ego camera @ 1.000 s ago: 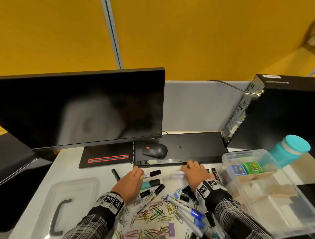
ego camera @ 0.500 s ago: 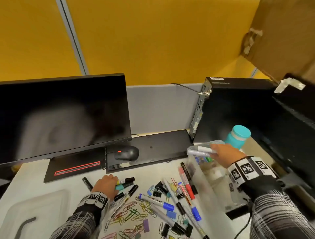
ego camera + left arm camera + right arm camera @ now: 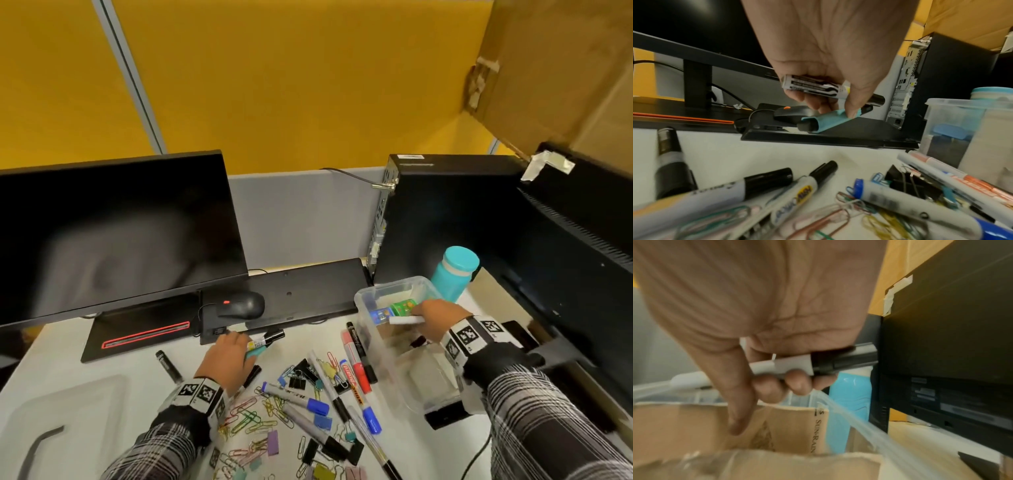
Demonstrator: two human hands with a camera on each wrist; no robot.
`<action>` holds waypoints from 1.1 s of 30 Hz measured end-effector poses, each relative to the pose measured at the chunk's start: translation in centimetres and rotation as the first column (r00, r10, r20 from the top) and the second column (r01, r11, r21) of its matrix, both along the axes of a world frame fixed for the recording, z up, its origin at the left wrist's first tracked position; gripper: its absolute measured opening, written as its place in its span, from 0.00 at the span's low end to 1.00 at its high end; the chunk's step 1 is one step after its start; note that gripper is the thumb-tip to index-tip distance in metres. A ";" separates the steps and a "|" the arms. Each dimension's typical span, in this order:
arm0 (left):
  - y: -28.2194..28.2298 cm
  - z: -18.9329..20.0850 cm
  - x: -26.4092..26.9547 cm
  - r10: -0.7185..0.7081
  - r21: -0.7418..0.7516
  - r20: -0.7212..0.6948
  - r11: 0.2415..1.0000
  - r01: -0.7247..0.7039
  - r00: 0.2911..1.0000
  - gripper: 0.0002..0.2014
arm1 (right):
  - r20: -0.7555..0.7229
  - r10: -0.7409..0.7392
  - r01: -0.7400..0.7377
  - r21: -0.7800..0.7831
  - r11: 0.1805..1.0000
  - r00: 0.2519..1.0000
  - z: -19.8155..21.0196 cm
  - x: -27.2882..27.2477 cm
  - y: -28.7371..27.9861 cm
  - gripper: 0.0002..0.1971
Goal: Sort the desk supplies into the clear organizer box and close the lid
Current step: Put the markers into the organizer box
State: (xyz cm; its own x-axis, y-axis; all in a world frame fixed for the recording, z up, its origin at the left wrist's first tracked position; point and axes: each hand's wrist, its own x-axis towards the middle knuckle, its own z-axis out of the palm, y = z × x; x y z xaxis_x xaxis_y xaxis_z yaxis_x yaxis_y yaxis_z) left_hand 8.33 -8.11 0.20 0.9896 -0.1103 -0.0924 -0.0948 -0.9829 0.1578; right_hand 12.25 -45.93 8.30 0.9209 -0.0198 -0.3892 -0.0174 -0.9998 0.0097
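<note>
Our right hand point(image 3: 432, 318), which was down at the desk pile a second ago, is now over the clear box point(image 3: 376, 334), fingers curled round a white marker point(image 3: 406, 320), not yet dropped. Our left hand point(image 3: 227, 359) has lifted two markers point(image 3: 818, 86), gripped tight. Most supplies remain on the desk point(image 3: 102, 370); the lid point(image 3: 68, 407) is off.

Long sleeves point(image 3: 548, 421) are worn on both arms, and they are dark with thin white lines crossed over each other like a checked shirt. A white band point(image 3: 471, 337) is wrapped around the right wrist, and black square patterns like little mazes are printed on it. The same kind of white band point(image 3: 200, 395) with black squares is worn on the left wrist.
</note>
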 end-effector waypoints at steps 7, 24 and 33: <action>-3.2 -0.3 -2.2 0.009 -0.126 -0.033 0.992 -0.014 0.999 0.17 | -0.014 0.176 -0.174 0.079 0.982 0.984 -0.4 -1.0 0.7 0.14; -17.8 8.5 -2.4 -0.268 -0.283 0.074 0.918 0.278 0.961 0.14 | 0.359 -0.348 0.183 0.420 0.889 0.866 -5.4 -7.9 -5.1 0.28; -28.7 7.0 0.5 -0.363 0.149 -0.125 0.913 0.379 0.923 0.18 | 0.449 -0.372 0.159 0.443 0.882 0.812 -5.2 -8.3 -4.9 0.20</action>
State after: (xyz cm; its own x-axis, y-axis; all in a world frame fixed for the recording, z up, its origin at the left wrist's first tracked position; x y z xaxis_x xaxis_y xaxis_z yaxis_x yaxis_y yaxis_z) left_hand 8.86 -36.85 7.21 0.8664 -0.4426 -0.2311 -0.4506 -0.8925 0.0197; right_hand 3.96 -50.82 3.12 0.9632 -0.2481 0.1030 -0.1790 -0.8785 -0.4429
